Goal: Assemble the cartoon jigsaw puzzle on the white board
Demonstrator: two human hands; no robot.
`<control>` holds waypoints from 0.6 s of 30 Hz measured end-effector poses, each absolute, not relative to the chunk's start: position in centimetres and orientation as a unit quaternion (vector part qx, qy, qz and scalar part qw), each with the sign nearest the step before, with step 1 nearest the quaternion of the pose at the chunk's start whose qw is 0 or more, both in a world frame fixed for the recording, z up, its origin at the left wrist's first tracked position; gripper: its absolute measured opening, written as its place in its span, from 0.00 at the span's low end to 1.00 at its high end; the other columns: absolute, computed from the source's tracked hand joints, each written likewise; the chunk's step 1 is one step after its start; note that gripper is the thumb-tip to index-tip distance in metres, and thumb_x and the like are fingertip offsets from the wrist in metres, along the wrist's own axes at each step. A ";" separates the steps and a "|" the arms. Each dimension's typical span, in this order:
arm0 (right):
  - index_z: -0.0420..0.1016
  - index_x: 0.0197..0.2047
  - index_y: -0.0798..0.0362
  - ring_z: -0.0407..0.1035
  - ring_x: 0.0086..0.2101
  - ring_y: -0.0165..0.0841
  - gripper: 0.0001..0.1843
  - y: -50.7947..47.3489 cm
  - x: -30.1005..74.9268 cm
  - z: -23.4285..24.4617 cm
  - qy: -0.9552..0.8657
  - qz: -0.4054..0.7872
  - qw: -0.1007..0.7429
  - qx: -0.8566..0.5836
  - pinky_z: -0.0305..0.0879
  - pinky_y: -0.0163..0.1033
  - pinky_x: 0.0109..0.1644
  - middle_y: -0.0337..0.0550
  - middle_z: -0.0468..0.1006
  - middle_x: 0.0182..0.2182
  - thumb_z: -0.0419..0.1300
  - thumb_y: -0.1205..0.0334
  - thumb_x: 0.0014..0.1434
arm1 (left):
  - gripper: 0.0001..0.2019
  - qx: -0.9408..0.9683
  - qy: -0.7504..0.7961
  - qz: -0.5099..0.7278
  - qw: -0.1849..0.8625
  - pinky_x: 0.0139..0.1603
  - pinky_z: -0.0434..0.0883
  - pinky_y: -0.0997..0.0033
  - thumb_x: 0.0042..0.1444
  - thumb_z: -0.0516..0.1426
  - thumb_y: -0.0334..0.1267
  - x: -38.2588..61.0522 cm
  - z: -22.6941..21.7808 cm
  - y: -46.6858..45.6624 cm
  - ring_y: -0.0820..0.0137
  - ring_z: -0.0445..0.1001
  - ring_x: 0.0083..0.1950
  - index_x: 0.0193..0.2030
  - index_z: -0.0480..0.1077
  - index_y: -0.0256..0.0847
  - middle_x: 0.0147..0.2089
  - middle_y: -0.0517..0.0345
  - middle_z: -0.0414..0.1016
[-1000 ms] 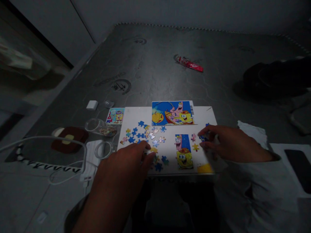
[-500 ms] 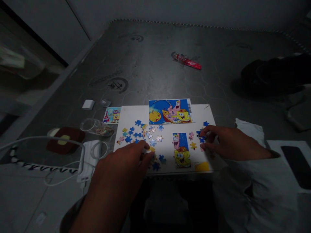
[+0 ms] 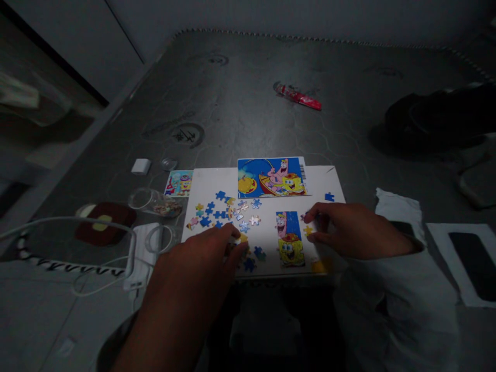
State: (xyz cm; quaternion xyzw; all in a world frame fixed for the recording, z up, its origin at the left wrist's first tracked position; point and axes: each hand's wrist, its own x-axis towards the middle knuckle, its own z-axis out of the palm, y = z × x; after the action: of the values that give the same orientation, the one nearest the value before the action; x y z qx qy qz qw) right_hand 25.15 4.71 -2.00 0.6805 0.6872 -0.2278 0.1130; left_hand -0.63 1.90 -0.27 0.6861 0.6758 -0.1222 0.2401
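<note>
While the yellow puzzle piece [image 3: 308, 230] is lying beside the joined section [image 3: 290, 240], probably light, stiff and best taken by its edges, the right hand [image 3: 354, 230] is hovering there, grip spread (the left hand's [image 3: 199, 258] I cannot tell)

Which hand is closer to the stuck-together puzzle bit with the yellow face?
The right hand. Its fingertips are just right of the joined puzzle block; the left hand is farther away, on its left side.
</note>
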 end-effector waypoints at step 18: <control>0.80 0.42 0.41 0.75 0.31 0.35 0.11 4.8 25.3 -2.2 0.691 -0.243 0.118 0.671 0.61 0.39 0.30 0.36 0.82 0.32 0.65 0.59 0.54 | 0.14 0.685 0.678 -0.115 0.241 0.34 0.65 0.65 0.66 0.50 0.45 -0.7 0.6 1.8 0.58 0.80 0.43 0.50 0.75 0.54 0.46 0.58 0.83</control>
State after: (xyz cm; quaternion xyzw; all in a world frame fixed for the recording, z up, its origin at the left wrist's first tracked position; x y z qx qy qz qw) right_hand 25.32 4.79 -2.17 0.6707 0.6909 -0.2426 0.1182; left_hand -0.74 1.85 0.56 0.6852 0.6776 -0.1149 0.2411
